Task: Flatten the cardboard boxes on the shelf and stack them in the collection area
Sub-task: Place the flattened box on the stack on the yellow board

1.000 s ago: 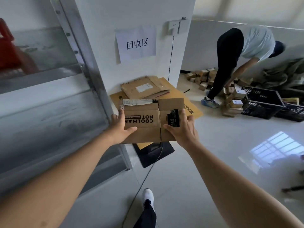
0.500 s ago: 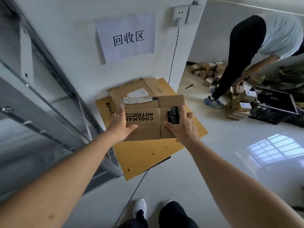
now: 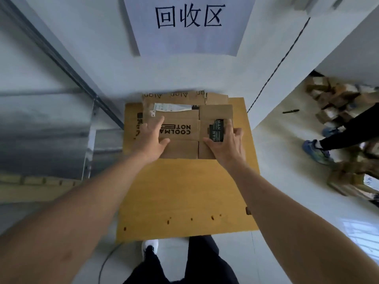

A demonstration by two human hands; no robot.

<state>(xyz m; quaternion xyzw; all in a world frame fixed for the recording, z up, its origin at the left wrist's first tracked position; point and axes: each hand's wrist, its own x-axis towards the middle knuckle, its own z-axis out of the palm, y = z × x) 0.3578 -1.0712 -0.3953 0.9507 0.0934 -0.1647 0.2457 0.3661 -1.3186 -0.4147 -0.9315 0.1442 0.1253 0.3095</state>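
Both hands lie flat with straight fingers, the grip wide: the left hand [image 3: 152, 138] and right hand [image 3: 224, 140] press on the flattened "COOLMAN" cardboard box [image 3: 180, 133]. It lies on another flattened box [image 3: 176, 97] atop a large yellow cardboard sheet [image 3: 184, 193] on the floor, below the wall sign [image 3: 188, 25].

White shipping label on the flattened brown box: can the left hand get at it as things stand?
Probably yes. The white shipping label lies exposed on the far edge of the flattened brown cardboard box, just beyond the left hand, whose fingers rest flat on the box. Nothing covers it.
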